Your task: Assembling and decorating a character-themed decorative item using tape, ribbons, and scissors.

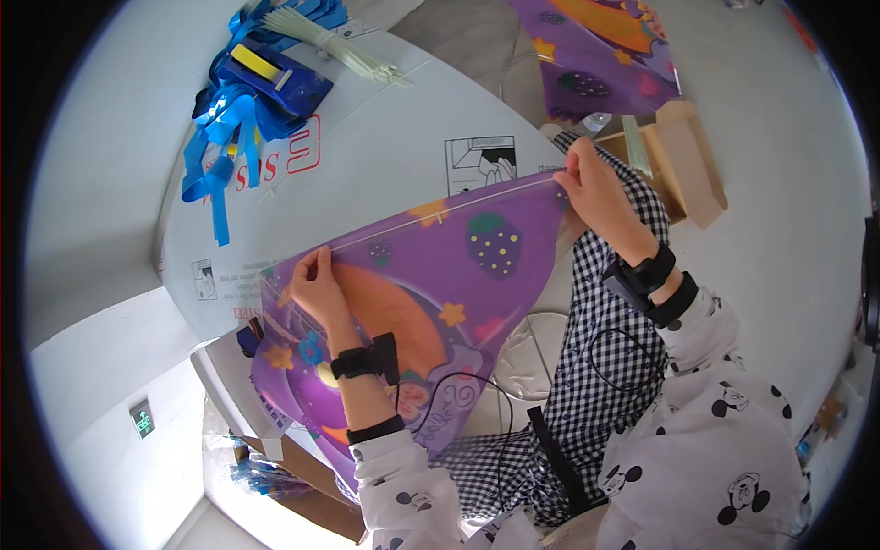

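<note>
The left hand (319, 286) pinches the upper edge of a purple printed sheet (422, 266) — a thin pale stick (477, 202) runs along it — and the right hand (598, 192) pinches its right corner. The sheet lies partly over the table (385, 119), near blue ribbons (220, 176) and a tape dispenser (298, 92).

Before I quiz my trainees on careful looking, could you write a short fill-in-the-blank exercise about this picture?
1. The left hand and right hand hold a printed sheet whose main colour is ____.
2. The ribbons beside the tape dispenser are ____.
3. The checked cloth over the person's legs is black and ____.
Missing words: purple; blue; white.
</note>
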{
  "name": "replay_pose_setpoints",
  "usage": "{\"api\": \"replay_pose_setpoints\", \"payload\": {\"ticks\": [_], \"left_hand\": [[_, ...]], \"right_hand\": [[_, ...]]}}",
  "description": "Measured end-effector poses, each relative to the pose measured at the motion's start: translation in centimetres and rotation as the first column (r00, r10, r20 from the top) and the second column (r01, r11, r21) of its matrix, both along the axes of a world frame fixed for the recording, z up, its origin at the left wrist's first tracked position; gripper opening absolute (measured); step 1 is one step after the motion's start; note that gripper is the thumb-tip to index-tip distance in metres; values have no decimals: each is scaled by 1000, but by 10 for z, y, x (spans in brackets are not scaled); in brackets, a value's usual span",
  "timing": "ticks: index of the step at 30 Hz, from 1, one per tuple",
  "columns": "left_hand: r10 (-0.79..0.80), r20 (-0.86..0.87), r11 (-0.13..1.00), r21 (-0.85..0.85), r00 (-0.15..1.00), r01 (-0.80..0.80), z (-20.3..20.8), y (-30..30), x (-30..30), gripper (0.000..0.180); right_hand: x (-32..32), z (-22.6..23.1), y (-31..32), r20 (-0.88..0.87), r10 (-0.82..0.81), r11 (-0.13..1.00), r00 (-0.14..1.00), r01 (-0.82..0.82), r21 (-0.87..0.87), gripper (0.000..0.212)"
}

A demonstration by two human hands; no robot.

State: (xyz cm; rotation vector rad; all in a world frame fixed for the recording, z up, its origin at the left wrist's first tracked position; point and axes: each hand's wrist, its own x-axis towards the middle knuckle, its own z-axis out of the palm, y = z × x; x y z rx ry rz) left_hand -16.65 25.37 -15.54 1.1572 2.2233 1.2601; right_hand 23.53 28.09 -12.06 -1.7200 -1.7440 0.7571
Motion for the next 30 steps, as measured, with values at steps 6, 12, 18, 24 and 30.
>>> {"api": "replay_pose_setpoints", "payload": {"ticks": [6, 12, 18, 24, 30], "left_hand": [[20, -4, 1000, -3, 1000, -20, 4, -1, 7, 15], [37, -12, 999, -38, 999, -37, 8, -1, 11, 14], [59, -62, 997, -45, 996, -62, 4, 1, 10, 15], [31, -97, 999, -23, 995, -33, 3, 2, 10, 14], [30, -120, 998, -52, 992, -37, 5, 1, 11, 19]], "right_hand": [[0, -4, 0, 50, 8, 1000, 999, -9, 17, 27], [1, -5, 0, 41, 1, 1000, 999, -2, 28, 25], [0, -5, 1, 47, -3, 1000, 999, 3, -6, 26], [-1, -4, -1, 49, -1, 1000, 999, 2, -25, 27], [-4, -3, -1, 62, -4, 999, 998, 2, 40, 27]]}}
